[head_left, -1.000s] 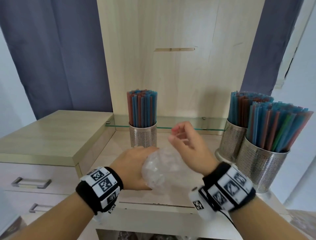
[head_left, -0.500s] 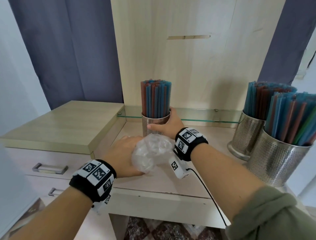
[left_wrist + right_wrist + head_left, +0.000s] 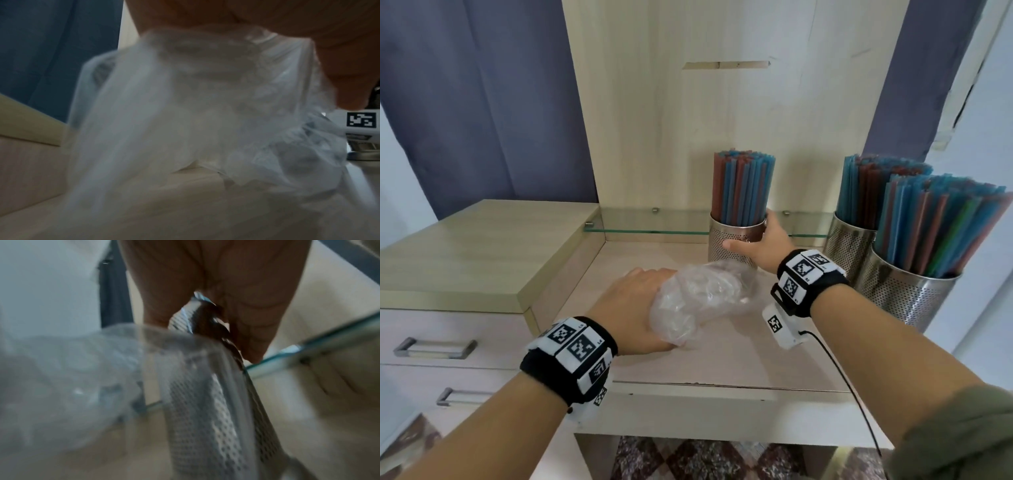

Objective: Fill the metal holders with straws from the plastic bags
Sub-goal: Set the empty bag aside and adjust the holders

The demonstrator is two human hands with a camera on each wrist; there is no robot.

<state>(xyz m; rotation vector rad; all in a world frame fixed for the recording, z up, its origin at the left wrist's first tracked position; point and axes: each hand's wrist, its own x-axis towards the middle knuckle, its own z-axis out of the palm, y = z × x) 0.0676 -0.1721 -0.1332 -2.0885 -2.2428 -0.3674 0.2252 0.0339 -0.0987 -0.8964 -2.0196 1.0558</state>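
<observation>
A perforated metal holder (image 3: 726, 240) packed with red and blue straws (image 3: 741, 188) stands at the back of the counter. My right hand (image 3: 760, 245) grips its side, thumb across the front and fingers round the right. In the right wrist view the holder (image 3: 205, 410) runs down the middle under my palm. My left hand (image 3: 635, 301) clutches a crumpled clear plastic bag (image 3: 698, 298) just above the counter in front of the holder. The bag (image 3: 195, 113) fills the left wrist view and looks empty.
Two more metal holders (image 3: 907, 294) (image 3: 849, 243) full of straws stand at the right. A glass shelf (image 3: 647, 229) runs along the back panel. A raised wooden cabinet top (image 3: 465, 253) with drawers lies to the left. The counter's front edge (image 3: 722, 387) is close to me.
My right hand let go of the bag, reached forward and took hold of the middle holder. The left hand kept the crumpled bag. The camera shifted left.
</observation>
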